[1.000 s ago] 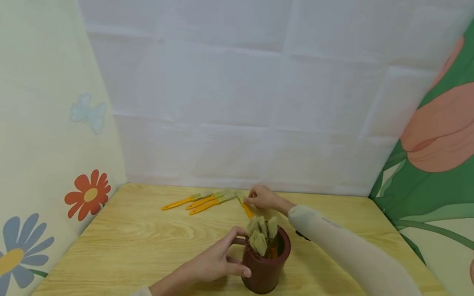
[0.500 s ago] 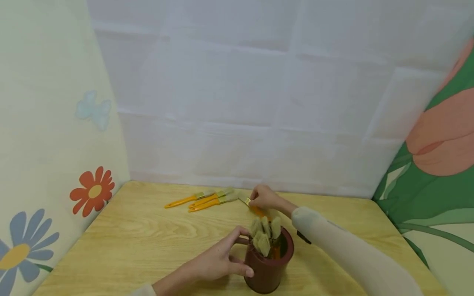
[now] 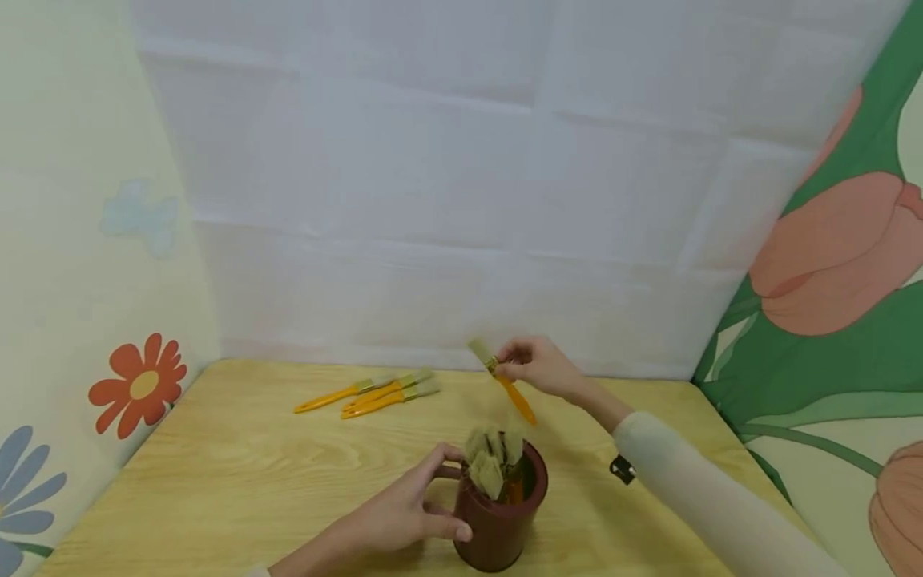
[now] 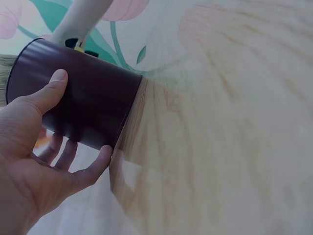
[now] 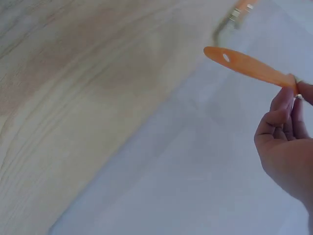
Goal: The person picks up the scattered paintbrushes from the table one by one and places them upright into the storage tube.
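Note:
My right hand (image 3: pixel 541 367) pinches a paintbrush (image 3: pixel 516 398) near its metal band, held above the table with bristles up to the left and the orange handle slanting down. In the right wrist view the handle (image 5: pixel 254 68) shows a hole at its end. My left hand (image 3: pixel 404 505) grips the side of a dark red cylindrical pot (image 3: pixel 497 533), thumb on the near side. The left wrist view has thumb and fingers curled round the pot (image 4: pixel 83 93). Several brushes (image 3: pixel 486 465) stand in the pot, bristles up. Three more paintbrushes (image 3: pixel 389 395) lie together on the table.
The wood-grain table (image 3: pixel 288 473) ends at a white sheet (image 3: pixel 404 200) behind. Flower-patterned panels (image 3: pixel 829 264) stand at both sides. A small dark device (image 3: pixel 622 470) is at the right wrist.
My right hand has lifted the paintbrush off the table and moved it up and to the right. My left hand keeps its hold on the pot.

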Available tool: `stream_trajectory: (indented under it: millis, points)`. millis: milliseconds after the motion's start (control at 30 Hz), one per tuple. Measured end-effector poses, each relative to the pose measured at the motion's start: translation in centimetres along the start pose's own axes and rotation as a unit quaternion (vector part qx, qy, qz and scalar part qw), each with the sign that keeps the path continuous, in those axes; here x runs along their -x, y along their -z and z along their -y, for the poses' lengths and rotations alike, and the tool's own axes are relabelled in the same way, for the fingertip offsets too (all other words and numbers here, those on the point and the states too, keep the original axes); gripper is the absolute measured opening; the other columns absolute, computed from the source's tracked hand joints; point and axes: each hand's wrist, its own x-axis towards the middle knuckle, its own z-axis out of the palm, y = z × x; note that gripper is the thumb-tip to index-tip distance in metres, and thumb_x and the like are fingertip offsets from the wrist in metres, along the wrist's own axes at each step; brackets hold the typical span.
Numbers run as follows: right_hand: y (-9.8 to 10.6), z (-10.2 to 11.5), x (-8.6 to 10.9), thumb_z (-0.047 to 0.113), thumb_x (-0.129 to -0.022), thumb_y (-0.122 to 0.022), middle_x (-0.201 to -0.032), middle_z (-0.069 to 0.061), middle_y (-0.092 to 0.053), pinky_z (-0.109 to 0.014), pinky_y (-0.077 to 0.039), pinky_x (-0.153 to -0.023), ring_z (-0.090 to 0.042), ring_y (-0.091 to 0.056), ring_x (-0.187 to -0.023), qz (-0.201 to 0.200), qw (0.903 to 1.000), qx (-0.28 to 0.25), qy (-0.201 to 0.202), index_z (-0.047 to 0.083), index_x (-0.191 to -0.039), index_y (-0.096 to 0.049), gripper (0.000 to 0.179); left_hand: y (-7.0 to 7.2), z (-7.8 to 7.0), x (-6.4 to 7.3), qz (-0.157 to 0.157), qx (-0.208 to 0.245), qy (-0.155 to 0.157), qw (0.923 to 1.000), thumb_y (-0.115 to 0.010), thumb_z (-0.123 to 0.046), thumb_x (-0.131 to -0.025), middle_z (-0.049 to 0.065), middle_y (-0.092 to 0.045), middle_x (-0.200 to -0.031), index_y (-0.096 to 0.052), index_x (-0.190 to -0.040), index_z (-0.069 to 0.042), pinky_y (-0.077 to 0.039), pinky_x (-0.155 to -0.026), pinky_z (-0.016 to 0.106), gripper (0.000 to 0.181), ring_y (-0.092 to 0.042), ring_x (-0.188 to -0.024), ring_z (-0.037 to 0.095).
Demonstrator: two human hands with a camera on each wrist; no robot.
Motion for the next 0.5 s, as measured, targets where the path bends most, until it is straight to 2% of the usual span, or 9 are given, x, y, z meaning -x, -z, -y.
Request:
stream_trajectory:
  millis: [133, 267, 433, 500]
  points:
    - [1.6, 1.6, 3.0, 0.017, -0.098, -0.072, -0.099, -0.012, -0.070, -0.041, -0.058, -0.082, -0.029, -0.068, -0.092, -0.027, 0.9971, -0.068, 0.019, 0.005, -0.109, -0.067, 0.017, 0.1, -0.2, 0.6, -0.006, -0.005, 0.010, 0.9999, -0.079, -0.023, -0.092, 0.008, -0.036, -0.153, -0.040, -0.139, -0.022, -0.055, -0.092, 0.036, 0.061, -0.038, -0.141, 0.036]
    - [2.6, 3.4, 6.8, 0.013, -0.098, -0.073, -0.099, -0.016, -0.070, -0.040, -0.059, -0.082, -0.030, -0.068, -0.091, -0.075, 0.9900, -0.106, 0.055, 0.002, -0.109, -0.065, 0.018, 0.0, -0.3, 0.8, -0.005, -0.002, 0.015, 0.9999, -0.080, -0.022, -0.091, 0.010, -0.036, -0.153, -0.040, -0.139, -0.021, -0.055, -0.092, 0.036, 0.062, -0.039, -0.141, 0.035]
    - [3.1, 6.1, 10.4, 0.001, -0.097, -0.070, -0.095, -0.015, -0.067, -0.033, -0.059, -0.077, -0.027, -0.067, -0.085, -0.166, 0.9717, -0.134, 0.102, -0.003, -0.107, -0.063, 0.013, -0.1, -0.3, 0.4, 0.001, 0.004, 0.009, 1.0000, -0.079, -0.021, -0.092, 0.006, -0.036, -0.154, -0.040, -0.139, -0.022, -0.054, -0.094, 0.037, 0.062, -0.039, -0.141, 0.034]
    - [2.7, 6.8, 11.4, -0.004, -0.096, -0.068, -0.094, -0.014, -0.067, -0.032, -0.059, -0.075, -0.025, -0.066, -0.083, -0.187, 0.9640, -0.147, 0.119, -0.005, -0.106, -0.062, 0.011, -0.1, -0.3, 0.3, 0.001, 0.004, 0.007, 1.0000, -0.079, -0.021, -0.092, 0.006, -0.036, -0.154, -0.039, -0.139, -0.022, -0.054, -0.094, 0.037, 0.062, -0.041, -0.140, 0.035]
